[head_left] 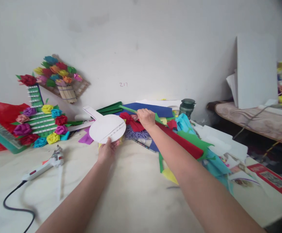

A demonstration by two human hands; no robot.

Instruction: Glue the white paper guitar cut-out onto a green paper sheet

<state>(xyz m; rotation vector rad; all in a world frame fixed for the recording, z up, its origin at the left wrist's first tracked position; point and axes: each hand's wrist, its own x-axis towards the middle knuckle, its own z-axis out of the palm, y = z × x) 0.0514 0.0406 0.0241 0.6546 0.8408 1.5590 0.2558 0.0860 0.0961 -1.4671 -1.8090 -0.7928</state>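
Note:
My left hand [107, 150] pinches the lower edge of a white cardboard cutout [104, 128], with the thumb on top. It has a round body and a narrow neck pointing up and left. Pencil lines cross its right side. My right hand [146, 118] is closed on a thin green strip [128, 109] above the pile of coloured paper. Under and beside that hand lie red paper [129, 122], a bundle of purple yarn [137, 133] and a blue sheet [152, 108]. A dark pen [144, 145] rests on the table between my hands.
At left, a glue gun [43, 166] with its cord stands near a flower-decorated green craft [42, 119] and a teal bottle [6, 137]. A dark jar [186, 107] stands at the back. Paper scraps [218, 139] and a red card [273, 179] lie to the right.

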